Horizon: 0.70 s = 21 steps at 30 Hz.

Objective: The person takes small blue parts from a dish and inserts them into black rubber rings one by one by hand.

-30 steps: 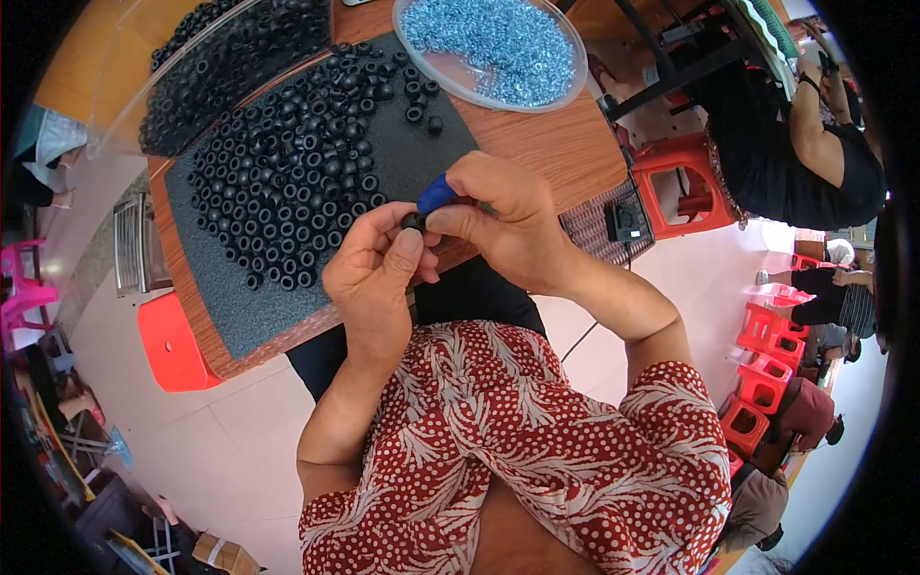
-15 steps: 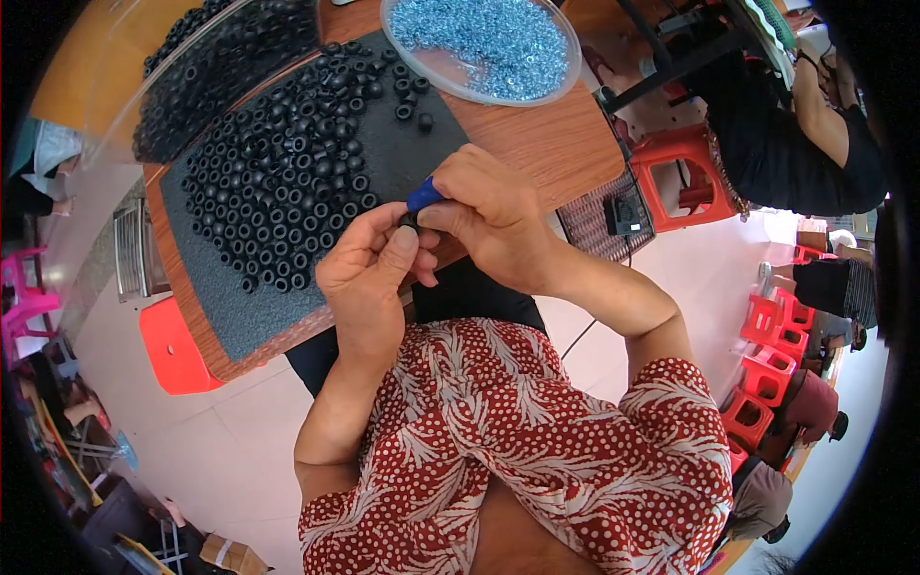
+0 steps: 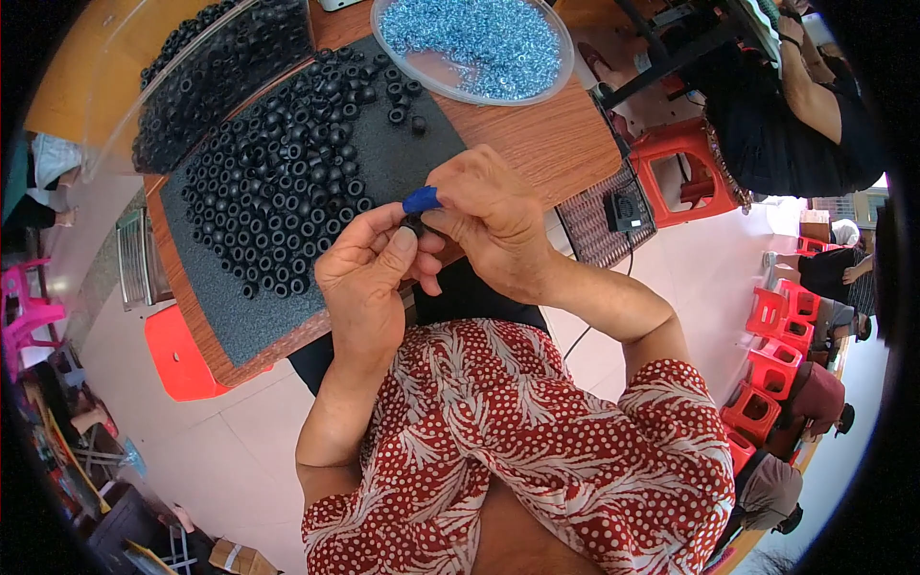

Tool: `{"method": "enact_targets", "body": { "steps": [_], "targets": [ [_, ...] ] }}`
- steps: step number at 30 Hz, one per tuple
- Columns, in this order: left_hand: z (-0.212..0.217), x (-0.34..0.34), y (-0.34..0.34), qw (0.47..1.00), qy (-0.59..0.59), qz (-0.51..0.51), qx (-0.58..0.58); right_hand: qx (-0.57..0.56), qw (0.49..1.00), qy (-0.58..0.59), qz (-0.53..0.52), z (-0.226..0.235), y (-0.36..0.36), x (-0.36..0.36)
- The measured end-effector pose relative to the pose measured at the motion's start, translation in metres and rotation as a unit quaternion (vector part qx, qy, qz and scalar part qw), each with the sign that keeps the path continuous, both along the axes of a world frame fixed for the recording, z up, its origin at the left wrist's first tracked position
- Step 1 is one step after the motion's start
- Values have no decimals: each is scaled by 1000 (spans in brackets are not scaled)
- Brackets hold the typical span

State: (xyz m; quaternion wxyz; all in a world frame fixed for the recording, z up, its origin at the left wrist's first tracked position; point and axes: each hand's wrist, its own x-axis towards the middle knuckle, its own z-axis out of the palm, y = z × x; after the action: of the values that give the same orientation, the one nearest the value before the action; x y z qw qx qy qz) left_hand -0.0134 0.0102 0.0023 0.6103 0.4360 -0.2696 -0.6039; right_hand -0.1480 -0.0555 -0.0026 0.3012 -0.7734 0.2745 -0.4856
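Both hands meet in front of my body at the table's near edge. My left hand [image 3: 362, 278] pinches a small black round piece [image 3: 413, 223] between thumb and fingers. My right hand [image 3: 494, 228] closes on the same piece from the right, its thumb against it. A blue cover [image 3: 421, 199] wraps the tip of my right index finger, which bends over the piece. The fingers hide most of the piece. Beyond them, many black ring-shaped pieces [image 3: 278, 192] lie in a spread heap on a dark grey mat [image 3: 240, 331].
A clear round tub [image 3: 470, 99] of small light-blue transparent parts stands at the far side of the wooden table [image 3: 537, 144]. A clear bin [image 3: 311, 43] with more black pieces is at far left. Red stools [image 3: 182, 355] and other people sit around.
My right index finger with the blue cover has tilted flatter over the piece. Both hands otherwise stay in nearly the same place, and the view has shifted slightly.
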Motion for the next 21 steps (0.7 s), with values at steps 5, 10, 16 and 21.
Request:
{"method": "enact_targets", "body": {
  "steps": [5, 10, 16, 21],
  "targets": [
    [3, -1, -1, 1000, 19, -12, 6, 12, 1000, 9, -2, 1, -1, -1],
    [3, 0, -3, 999, 33, -21, 17, 12, 1000, 0, 4, 2, 0, -3],
    [2, 0, -2, 997, 60, -4, 41, 2, 999, -17, 38, 2, 1, -6],
    [6, 0, -2, 998, 44, 27, 41, -56, 991, 110, 60, 15, -7, -13]
  ]
}}
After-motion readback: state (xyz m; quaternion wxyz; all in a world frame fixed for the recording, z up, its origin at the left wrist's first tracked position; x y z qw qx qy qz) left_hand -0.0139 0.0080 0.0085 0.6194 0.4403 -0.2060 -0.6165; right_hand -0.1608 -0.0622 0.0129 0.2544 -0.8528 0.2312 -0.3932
